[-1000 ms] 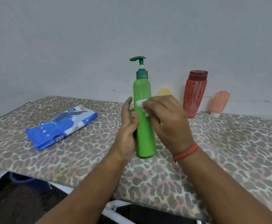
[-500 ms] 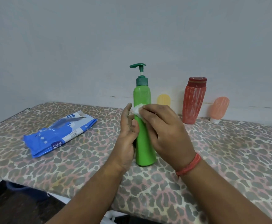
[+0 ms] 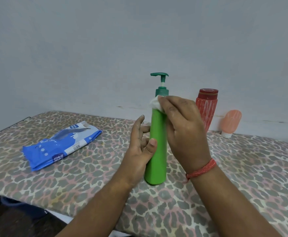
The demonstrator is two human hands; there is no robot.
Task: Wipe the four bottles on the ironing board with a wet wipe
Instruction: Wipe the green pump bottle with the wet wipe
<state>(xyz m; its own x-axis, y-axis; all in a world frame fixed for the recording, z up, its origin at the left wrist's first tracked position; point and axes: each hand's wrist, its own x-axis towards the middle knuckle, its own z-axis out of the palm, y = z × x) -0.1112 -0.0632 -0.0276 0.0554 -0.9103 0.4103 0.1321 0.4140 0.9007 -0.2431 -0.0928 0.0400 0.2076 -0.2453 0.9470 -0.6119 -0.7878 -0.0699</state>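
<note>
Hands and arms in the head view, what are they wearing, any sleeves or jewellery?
Both forearms are bare, with no sleeves in view. The right hand has a red-orange thread band tied round its wrist, a loose end hanging down. The left hand shows no ring, watch, band or glove.

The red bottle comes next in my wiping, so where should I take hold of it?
Grip the red bottle round its ribbed body below the cap, coming from the front: it stands upright near the wall, and the ribs should give the fingers some purchase.
</note>
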